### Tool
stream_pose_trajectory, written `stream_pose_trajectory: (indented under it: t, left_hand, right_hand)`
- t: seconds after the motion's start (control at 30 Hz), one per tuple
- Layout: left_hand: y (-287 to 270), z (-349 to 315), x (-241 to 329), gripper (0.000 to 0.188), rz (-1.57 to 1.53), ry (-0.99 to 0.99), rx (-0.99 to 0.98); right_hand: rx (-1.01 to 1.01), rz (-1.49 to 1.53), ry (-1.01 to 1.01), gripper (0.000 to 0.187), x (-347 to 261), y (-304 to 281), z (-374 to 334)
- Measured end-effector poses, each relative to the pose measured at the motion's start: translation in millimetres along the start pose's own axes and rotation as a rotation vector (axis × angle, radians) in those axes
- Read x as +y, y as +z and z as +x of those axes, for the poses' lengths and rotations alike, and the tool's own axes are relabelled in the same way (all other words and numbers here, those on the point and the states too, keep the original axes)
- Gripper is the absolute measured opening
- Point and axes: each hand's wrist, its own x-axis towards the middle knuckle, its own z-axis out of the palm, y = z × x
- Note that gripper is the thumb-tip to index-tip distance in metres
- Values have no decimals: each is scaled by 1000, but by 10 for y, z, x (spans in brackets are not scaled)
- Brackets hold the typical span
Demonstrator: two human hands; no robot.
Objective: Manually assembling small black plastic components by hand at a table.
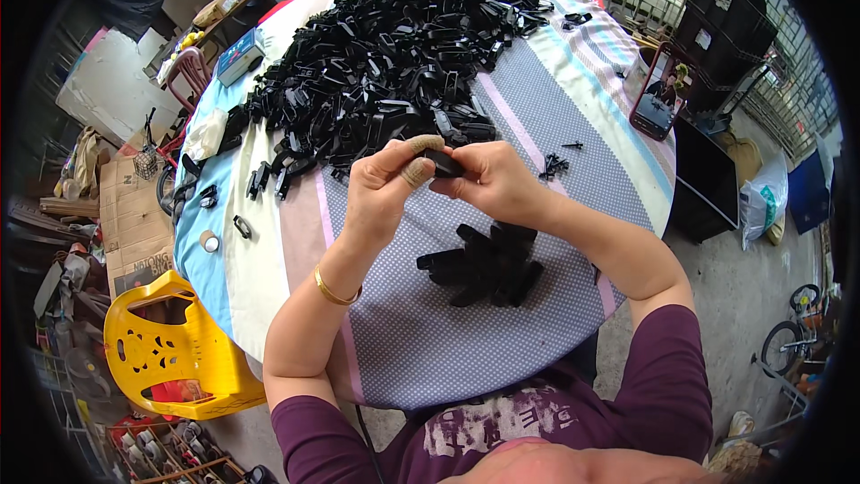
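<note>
Between both hands, over the middle of the table, is a small black plastic part [442,162]. My left hand [376,188] pinches its left end, with tan coverings on the thumb and a finger. The fingertips of my right hand [497,181] close on its right end. Just beyond my hands spreads a large heap of similar black plastic parts [376,63]. Nearer to me, below my hands, lies a smaller cluster of black parts [484,264]. Several tiny black pieces [554,166] lie right of my right hand. The exact kind of part cannot be made out.
A striped, patterned cloth [502,350] covers the round table. A phone [661,94] stands upright at its right edge; a blue box [240,56] sits at the far left. A yellow plastic chair [170,350] is beside the table at left, and black crates [721,27] stand at far right.
</note>
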Motion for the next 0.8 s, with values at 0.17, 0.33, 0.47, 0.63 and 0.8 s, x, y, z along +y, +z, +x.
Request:
stream_pose_trajectory:
  t: [0.17, 0.33, 0.47, 0.63, 0.8]
  left_hand:
    - [-145, 51, -50, 28, -28, -202, -1]
    - [55, 65, 218, 37, 483, -395, -317]
    - [189, 87, 16, 30, 602, -272, -425]
    - [143, 475, -198, 26, 1439, 561, -122]
    - [38, 651, -282, 28, 1566, 339, -298]
  right_hand:
    - [-253, -196, 133, 23, -33, -99, 99]
    - [-90, -317, 1, 23, 352, -672, 208]
    - [292, -623, -116, 20, 760, -681, 293]
    - [280, -665, -219, 20, 951, -528, 407]
    - [262, -348, 49, 28, 845, -509, 361]
